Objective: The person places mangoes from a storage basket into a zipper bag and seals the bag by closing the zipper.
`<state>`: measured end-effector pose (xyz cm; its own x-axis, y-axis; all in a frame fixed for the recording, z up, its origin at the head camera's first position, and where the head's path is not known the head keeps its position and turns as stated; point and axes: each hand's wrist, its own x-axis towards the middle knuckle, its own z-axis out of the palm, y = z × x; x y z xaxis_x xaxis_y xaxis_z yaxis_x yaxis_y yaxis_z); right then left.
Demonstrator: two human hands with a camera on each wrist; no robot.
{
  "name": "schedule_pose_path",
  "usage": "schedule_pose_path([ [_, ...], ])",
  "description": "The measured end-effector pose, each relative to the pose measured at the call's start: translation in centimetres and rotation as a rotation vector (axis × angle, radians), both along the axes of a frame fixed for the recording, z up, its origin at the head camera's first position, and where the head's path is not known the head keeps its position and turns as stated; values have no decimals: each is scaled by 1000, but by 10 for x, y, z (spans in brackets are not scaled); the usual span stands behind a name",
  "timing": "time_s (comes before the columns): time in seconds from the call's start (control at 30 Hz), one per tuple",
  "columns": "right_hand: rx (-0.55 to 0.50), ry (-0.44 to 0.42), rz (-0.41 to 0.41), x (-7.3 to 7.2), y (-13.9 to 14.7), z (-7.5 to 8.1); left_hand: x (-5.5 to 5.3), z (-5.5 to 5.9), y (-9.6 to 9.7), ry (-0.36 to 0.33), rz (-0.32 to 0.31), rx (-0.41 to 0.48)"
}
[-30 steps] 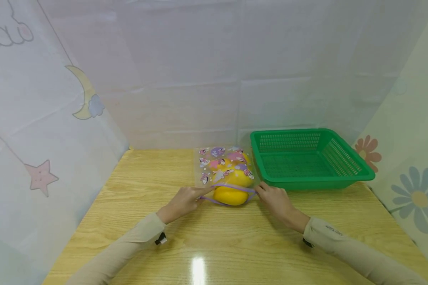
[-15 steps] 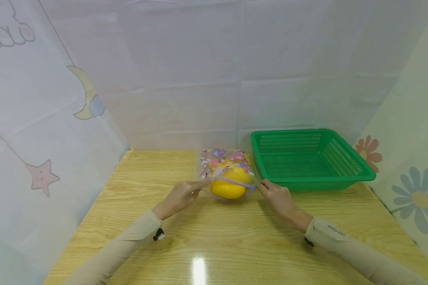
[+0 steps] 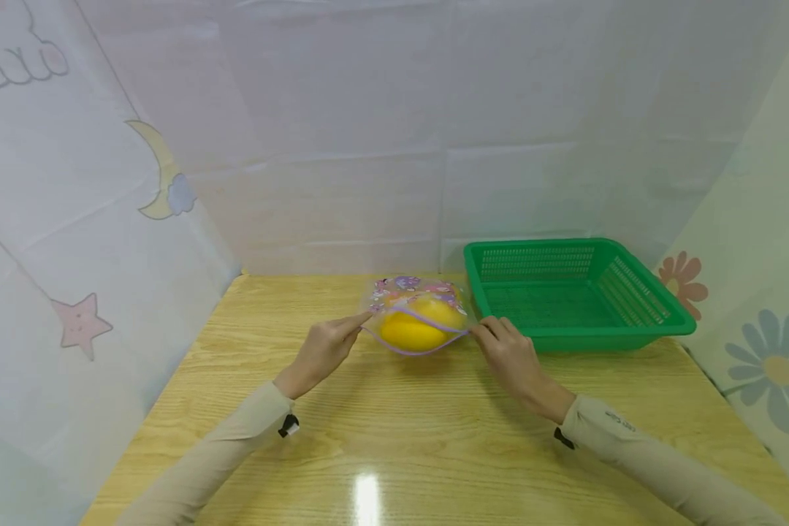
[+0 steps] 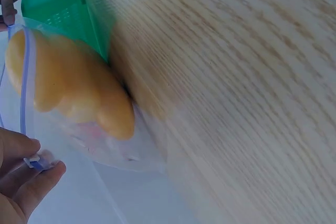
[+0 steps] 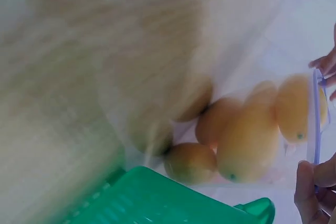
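Note:
A clear zip bag (image 3: 404, 283) with purple and pink cartoon prints holds several yellow mango-like fruits (image 3: 410, 333). Its purple-edged mouth faces the person and gapes between the two hands. At the mouth's left corner, the left hand (image 3: 321, 352) pinches the edge between thumb and fingers, around the small slider (image 4: 38, 163) seen in the left wrist view. The right hand (image 3: 509, 359) pinches the opposite corner with thumb and curled fingers. One fruit lies just inside the opening, with the others behind it under the printed film.
A green plastic basket (image 3: 581, 340) with slotted sides stands close to the right of the bag. All of this is on a wood-grain table (image 3: 289, 467). Printed cloth walls (image 3: 342, 183) enclose the back and sides.
Both hands have raised the bag's mouth and shifted it away from the person, the left hand also moving outward. The front fruit has slid deeper inside. The basket stays put.

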<state>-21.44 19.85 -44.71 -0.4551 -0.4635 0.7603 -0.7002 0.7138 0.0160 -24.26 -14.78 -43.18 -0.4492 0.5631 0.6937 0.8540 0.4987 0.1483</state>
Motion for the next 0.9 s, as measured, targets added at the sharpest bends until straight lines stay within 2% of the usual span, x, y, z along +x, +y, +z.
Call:
schedule_pose_path([
  [0.23,-63,-8,-39,-6,-3,18,-2,6,-3,8,30,21],
  [0.4,-135,-37,-33,-16,2,27,-2,10,-4,-5,41,42],
  [0.6,-177,-71,-44,-25,7,34,0,15,-2,-28,68,1],
  [0.9,-200,-131,-49,-29,11,41,1,13,-1,-27,126,-57],
])
